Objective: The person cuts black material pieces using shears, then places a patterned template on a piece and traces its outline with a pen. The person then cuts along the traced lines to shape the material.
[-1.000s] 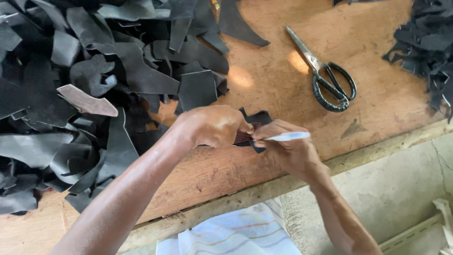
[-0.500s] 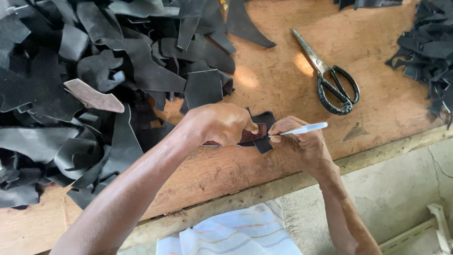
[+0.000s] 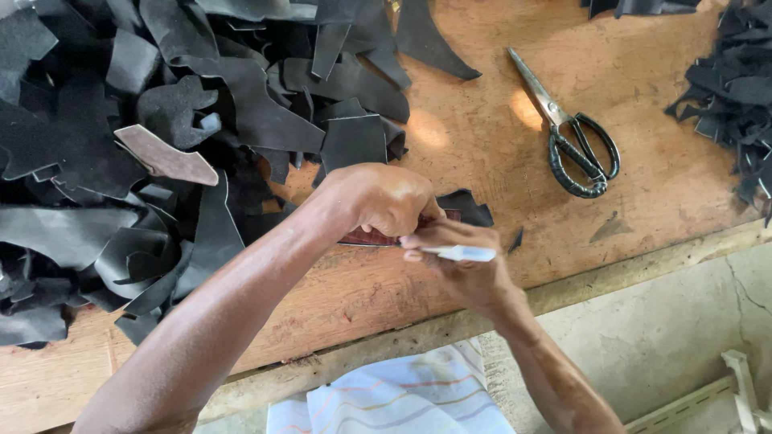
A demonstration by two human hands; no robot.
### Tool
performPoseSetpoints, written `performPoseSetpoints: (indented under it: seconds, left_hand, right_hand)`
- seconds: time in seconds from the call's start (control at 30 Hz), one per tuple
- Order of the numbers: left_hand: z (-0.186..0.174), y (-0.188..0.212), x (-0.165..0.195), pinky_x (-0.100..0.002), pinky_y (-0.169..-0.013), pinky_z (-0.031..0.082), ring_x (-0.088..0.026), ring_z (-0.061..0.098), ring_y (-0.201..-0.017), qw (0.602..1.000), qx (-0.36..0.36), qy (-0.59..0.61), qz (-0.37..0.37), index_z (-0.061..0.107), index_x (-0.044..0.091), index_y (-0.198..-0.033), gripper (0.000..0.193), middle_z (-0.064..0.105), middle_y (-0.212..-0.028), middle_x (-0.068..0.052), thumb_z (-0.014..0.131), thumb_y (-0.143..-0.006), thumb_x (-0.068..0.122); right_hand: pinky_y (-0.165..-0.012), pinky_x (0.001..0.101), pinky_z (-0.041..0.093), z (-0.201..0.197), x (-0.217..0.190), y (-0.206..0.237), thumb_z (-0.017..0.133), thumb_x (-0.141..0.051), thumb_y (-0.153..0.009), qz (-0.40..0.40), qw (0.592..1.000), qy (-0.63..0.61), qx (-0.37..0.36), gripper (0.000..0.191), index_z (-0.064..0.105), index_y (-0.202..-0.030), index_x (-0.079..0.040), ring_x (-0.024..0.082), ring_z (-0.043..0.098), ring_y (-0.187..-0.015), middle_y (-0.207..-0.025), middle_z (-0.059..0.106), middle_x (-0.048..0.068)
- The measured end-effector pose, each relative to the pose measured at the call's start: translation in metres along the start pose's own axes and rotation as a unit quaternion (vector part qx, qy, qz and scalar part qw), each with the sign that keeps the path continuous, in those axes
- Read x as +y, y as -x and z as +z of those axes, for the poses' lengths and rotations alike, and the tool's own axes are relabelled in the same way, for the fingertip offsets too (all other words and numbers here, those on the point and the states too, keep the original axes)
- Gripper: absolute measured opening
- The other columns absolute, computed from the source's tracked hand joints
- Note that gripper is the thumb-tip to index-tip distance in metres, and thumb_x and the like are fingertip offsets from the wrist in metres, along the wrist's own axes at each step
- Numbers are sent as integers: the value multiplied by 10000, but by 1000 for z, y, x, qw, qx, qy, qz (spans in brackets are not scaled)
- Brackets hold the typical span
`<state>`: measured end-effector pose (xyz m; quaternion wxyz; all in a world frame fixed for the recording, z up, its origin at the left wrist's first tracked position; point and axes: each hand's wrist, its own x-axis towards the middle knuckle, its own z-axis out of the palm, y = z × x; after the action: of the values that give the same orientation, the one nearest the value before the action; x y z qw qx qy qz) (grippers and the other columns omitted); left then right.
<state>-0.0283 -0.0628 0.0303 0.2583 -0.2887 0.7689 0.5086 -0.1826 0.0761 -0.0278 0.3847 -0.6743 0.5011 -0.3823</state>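
My left hand (image 3: 382, 197) presses down on a small reddish-brown template lying on a black leather piece (image 3: 470, 207) on the wooden table (image 3: 482, 137). My right hand (image 3: 462, 261) sits just below it and holds a white pen (image 3: 458, 253), its tip hidden against the template's near edge. The hands touch each other over the piece. Most of the template and the leather under it is covered by my left hand.
A big heap of black leather scraps (image 3: 161, 161) fills the table's left half, with one brown piece (image 3: 165, 157) on top. Black-handled scissors (image 3: 567, 128) lie to the right. More black scraps (image 3: 736, 88) sit at the right edge. Striped cloth (image 3: 394, 398) below.
My right hand has drawn the pen in from the right, closer under my left hand. The left hand stays pressed on the template.
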Motion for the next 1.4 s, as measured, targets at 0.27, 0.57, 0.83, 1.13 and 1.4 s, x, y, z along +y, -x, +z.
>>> performPoseSetpoints:
  seconds: [0.27,0.57,0.83,1.13,1.4]
  left_hand:
    - [1,-2,-7,-354,-529,594,-234,710,-647,998,25,-49,16,681,363,-1300,636,751,-965,-54,532,-812,-16]
    - [-2,-2,-13,-358,-555,601,-227,719,-681,998,11,-62,25,707,338,-1280,603,768,-993,-65,559,-806,-4]
    - [0,-3,-23,-367,-558,594,-229,714,-686,997,19,-54,50,714,316,-1271,575,769,-985,-68,580,-802,10]
    - [2,-10,-30,-377,-561,586,-231,709,-690,997,25,-48,60,722,291,-1260,546,769,-976,-71,605,-798,26]
    - [6,-30,-37,-386,-565,578,-233,704,-695,997,22,-41,67,729,269,-1251,521,770,-968,-73,626,-794,41]
  right_hand:
    - [-809,275,673,-2,-5,4,678,38,-952,-46,999,16,-7,180,725,-1112,-31,166,793,-926,-1095,773,70]
    - [-759,276,633,73,-24,-16,760,-53,-916,-32,999,29,7,154,738,-1068,-44,168,768,-904,-1058,779,76]
    - [-797,305,613,88,-24,-17,768,-17,-879,-105,980,170,16,163,757,-1031,-72,205,761,-923,-1008,781,58]
    - [-790,312,588,97,-22,-22,785,-55,-898,-86,990,99,43,121,753,-1012,-83,219,748,-851,-957,765,68]
    - [-768,263,617,73,-23,-11,740,27,-897,-22,998,48,37,193,733,-1076,-45,165,758,-864,-1015,768,91]
